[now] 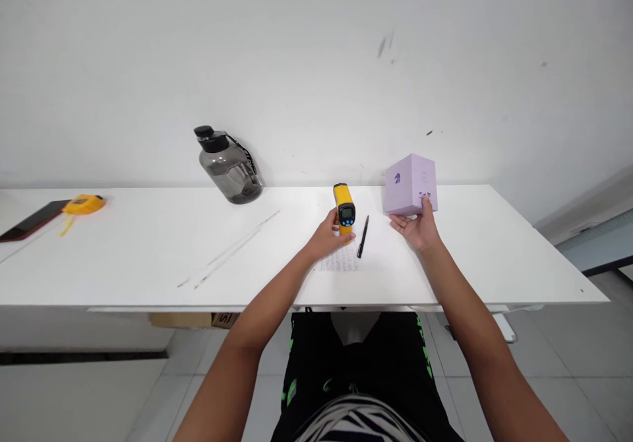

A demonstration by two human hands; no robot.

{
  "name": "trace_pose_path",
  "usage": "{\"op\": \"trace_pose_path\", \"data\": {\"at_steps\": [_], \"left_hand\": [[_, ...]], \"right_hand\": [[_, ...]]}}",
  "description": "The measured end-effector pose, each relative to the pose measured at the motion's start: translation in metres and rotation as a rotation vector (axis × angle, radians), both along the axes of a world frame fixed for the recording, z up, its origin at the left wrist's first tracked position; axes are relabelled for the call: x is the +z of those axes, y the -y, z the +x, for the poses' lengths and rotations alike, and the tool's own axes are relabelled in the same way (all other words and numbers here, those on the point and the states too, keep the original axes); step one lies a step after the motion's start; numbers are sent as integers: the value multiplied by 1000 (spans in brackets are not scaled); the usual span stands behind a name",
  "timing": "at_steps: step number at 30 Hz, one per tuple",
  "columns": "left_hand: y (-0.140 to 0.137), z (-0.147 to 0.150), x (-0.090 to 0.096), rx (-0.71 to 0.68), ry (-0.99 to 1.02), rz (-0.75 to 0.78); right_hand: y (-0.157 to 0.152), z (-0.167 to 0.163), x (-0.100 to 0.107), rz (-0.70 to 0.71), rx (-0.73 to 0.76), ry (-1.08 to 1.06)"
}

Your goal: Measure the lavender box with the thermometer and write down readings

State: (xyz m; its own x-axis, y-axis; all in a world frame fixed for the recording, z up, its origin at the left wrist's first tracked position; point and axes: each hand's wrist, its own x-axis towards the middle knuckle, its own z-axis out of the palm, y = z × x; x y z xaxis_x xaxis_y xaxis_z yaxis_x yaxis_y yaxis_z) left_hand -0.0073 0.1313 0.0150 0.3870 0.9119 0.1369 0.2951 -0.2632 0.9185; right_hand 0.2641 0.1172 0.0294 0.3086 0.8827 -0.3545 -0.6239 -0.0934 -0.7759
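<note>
Gripping a yellow thermometer gun (344, 198) in the left hand (326, 236), clamping the fingers (333, 218) along the left side of its handle and laying the thumb against the lower right, just below the small screen and blue buttons. Enclosing the handle within that curl, turning the screen back toward the body. Holding a lilac box (410, 185) in the right hand (419, 229), pressing the thumb onto the right-hand face and spreading the other fingers under the lower edge of the left-hand face, so gripping it between them. Being unable to tell about any contact between box and counter (138, 244). Seeing a black pen (362, 237) lying between the 2 hands, just beside the thermometer gun, touching neither hand. Seeing a handwritten sheet (339, 260) lying just below the left hand. Seeing a large dark bottle (230, 171) standing well to the left, near the wall (316, 86), and, farther left, a yellow tape measure (85, 204) lying beside a flat dark device (34, 221).
</note>
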Motion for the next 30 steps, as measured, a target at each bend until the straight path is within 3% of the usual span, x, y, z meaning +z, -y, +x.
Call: {"op": "trace_pose_path", "data": {"at_steps": [30], "left_hand": [[2,1,7,-3,5,-49]], "right_hand": [[0,1,-1,-9,4,22]]}}
